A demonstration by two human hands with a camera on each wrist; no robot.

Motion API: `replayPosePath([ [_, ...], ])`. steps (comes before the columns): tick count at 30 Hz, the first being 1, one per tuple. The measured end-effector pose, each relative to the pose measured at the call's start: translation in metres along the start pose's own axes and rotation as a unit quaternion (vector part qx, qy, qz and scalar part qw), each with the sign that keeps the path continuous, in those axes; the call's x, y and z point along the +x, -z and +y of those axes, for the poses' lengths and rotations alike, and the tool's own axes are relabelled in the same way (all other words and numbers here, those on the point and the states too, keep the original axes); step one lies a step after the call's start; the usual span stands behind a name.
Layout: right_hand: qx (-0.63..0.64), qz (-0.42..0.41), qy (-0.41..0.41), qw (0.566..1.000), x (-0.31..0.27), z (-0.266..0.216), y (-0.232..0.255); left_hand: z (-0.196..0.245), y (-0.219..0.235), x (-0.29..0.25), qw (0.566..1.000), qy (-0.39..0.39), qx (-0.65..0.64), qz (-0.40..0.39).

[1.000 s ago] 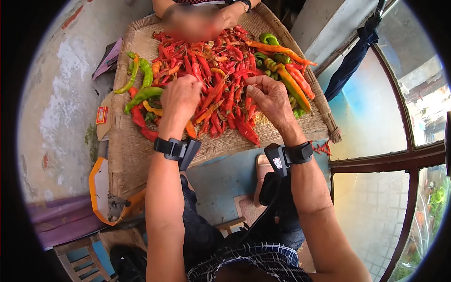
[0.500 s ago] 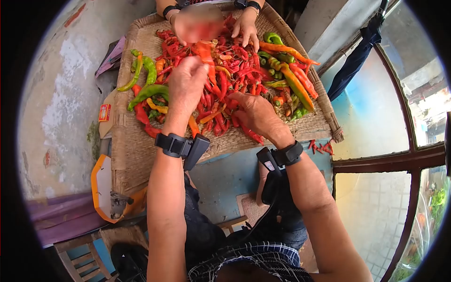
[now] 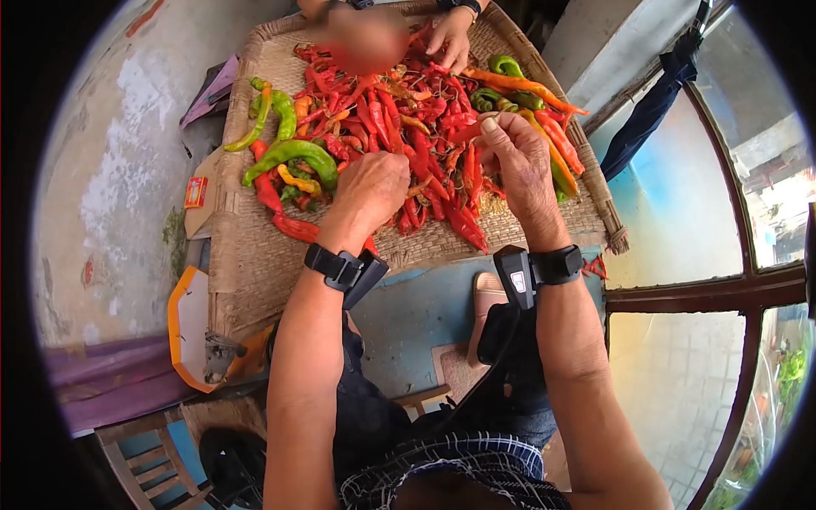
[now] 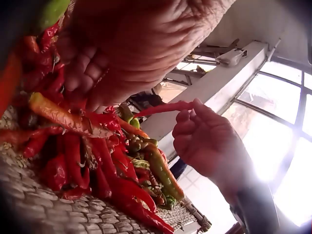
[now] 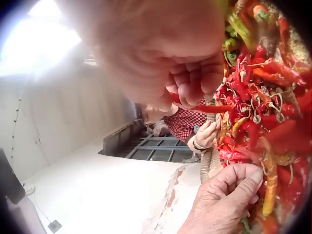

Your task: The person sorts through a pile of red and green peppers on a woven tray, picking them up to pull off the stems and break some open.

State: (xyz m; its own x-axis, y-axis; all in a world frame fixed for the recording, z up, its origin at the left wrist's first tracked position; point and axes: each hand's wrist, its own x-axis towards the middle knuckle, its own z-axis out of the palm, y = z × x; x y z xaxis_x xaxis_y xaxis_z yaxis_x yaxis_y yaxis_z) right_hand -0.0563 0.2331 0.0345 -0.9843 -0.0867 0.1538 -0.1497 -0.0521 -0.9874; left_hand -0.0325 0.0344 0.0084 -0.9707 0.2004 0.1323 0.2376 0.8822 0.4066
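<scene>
In the head view, my right hand is raised at the pile's right side. Between its thumb and fingers it pinches a slim red pepper, seen clearly in the left wrist view. My left hand is low over the near part of the heap of red peppers, its fingers curled down. The right wrist view shows the thumb and index finger of my left hand together beside a yellow-orange pepper; whether they hold anything cannot be made out.
Green peppers lie left of the heap, and orange ones lie right, on a woven tray. Another person's hand reaches in from the far side. A dark umbrella hangs by the window.
My left hand has come nearer and rightward, down to the heap. My right hand has lifted off the peppers, up and right, with a red one. The other person's arm on the left has drawn back.
</scene>
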Motion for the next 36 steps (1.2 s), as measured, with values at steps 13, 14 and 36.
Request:
replayPosePath([
  [13,-0.043,-0.038,0.006,0.998,-0.004,0.000,0.003,0.004,0.010,0.004,0.988,0.015,-0.146,-0.041],
  [14,-0.042,-0.038,0.005,0.998,-0.003,0.001,0.004,0.000,0.013,0.007,0.969,0.017,-0.246,-0.027],
  [36,-0.447,-0.211,0.059,0.867,-0.013,0.011,0.024,-0.060,0.018,0.027,0.927,0.207,-0.146,0.275],
])
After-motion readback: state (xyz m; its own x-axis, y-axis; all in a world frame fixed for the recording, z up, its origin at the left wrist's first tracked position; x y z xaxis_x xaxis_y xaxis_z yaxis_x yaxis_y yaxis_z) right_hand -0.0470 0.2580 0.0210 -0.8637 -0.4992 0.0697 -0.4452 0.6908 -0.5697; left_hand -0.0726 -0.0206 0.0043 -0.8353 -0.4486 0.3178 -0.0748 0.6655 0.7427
